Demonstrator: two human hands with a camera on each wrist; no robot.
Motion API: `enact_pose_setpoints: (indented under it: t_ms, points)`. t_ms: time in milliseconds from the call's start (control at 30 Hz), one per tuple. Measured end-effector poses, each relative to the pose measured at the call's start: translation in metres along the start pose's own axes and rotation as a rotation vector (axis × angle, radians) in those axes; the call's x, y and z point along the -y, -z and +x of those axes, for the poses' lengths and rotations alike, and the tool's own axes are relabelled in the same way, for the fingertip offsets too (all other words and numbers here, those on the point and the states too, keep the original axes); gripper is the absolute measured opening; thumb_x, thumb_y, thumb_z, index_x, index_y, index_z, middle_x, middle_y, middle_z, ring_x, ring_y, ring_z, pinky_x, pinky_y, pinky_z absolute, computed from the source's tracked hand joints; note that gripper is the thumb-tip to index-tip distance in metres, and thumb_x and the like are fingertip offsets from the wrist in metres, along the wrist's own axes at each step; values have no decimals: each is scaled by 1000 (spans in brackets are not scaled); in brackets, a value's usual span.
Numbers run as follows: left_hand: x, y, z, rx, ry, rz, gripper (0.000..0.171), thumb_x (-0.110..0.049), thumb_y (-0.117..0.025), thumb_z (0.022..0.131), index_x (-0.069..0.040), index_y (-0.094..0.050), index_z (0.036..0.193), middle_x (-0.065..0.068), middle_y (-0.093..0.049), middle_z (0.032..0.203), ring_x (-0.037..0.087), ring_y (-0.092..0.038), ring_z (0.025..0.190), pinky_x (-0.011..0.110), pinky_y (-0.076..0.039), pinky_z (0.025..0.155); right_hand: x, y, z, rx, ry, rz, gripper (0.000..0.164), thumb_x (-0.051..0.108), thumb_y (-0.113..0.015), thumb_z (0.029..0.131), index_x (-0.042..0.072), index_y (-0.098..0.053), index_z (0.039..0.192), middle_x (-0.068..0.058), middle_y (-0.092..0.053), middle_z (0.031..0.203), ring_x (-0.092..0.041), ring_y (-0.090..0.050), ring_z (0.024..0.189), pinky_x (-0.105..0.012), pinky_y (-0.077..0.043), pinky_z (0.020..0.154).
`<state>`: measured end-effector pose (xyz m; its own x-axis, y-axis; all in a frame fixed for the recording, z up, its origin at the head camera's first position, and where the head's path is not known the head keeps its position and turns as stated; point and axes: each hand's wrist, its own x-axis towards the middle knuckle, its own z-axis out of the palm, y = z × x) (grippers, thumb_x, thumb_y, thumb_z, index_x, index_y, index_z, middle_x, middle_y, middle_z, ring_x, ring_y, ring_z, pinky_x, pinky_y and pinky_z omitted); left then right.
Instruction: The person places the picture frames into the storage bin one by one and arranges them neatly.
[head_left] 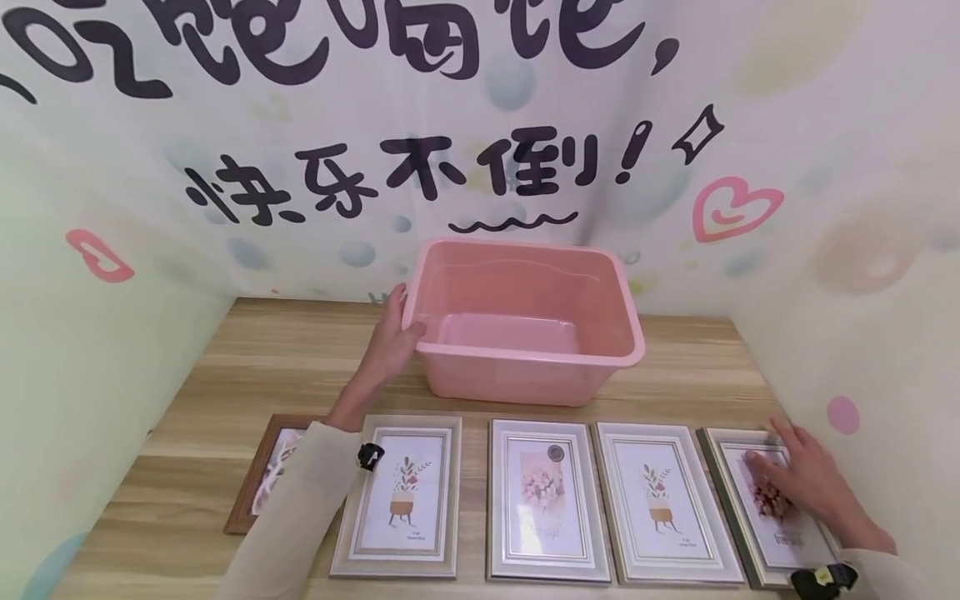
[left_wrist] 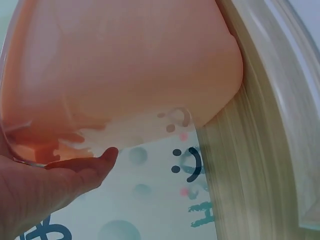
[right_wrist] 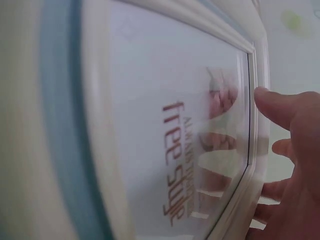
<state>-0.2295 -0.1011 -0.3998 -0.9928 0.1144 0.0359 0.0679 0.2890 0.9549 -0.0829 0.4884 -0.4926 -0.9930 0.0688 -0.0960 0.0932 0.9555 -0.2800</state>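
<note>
A pink plastic basin (head_left: 525, 375) stands near the back of the table, against the printed backdrop. My left hand (head_left: 393, 337) grips its left rim, with some fingers showing through the translucent wall in the left wrist view. At the far right lies a picture frame (head_left: 806, 554) with a flower print. My right hand (head_left: 813, 483) is over its upper right part, fingers spread and not curled round it. In the right wrist view, the thumb tip is right at the frame's border, and the glass reflects the fingers.
Left of that frame lie a silvery plant-print frame (head_left: 652, 571), a silvery flower-print frame (head_left: 551, 569) and a champagne plant-print frame (head_left: 397, 567). A brown frame (head_left: 243, 508) is partly hidden under my left sleeve. Side walls (head_left: 885, 333) border the wooden table (head_left: 300, 333).
</note>
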Motion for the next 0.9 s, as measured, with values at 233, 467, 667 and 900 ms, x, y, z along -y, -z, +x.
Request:
enact_pose_setpoints:
  t_ms: [233, 467, 667, 900]
  points:
    - [-2, -5, -6, -60, -23, 10, 71, -6, -36, 95, -7, -7, 160, 15, -18, 164, 30, -24, 148, 49, -18, 122, -7, 2, 3, 17, -22, -13, 75, 27, -59, 96, -15, -22, 146, -53, -36, 122, -68, -41, 107, -76, -40, 83]
    - [-2, -7, -8, -84, -18, -10, 69, -4, -34, 96, -7, -7, 159, 13, -16, 165, 28, -18, 150, 47, -14, 123, -8, 5, 3, -49, -9, -69, 51, 6, -57, 91, -14, -40, 135, -47, -50, 97, -56, -53, 84, -65, -46, 68]
    - [0, -8, -9, -78, -23, -35, 67, -4, -32, 97, -9, -7, 160, 13, -19, 164, 29, -22, 148, 49, -17, 122, -6, 8, 3, -10, -1, -56, 38, 3, -56, 91, -12, -47, 124, -41, -55, 92, -53, -52, 85, -61, -46, 64]
    - [-2, -8, -10, -89, -19, -23, 67, -4, -32, 97, -10, -8, 160, 12, -18, 164, 29, -23, 148, 49, -18, 122, 11, 27, 0, -81, -13, -23, 36, -1, -54, 91, -12, -41, 123, -44, -48, 95, -50, -50, 80, -50, -46, 53]
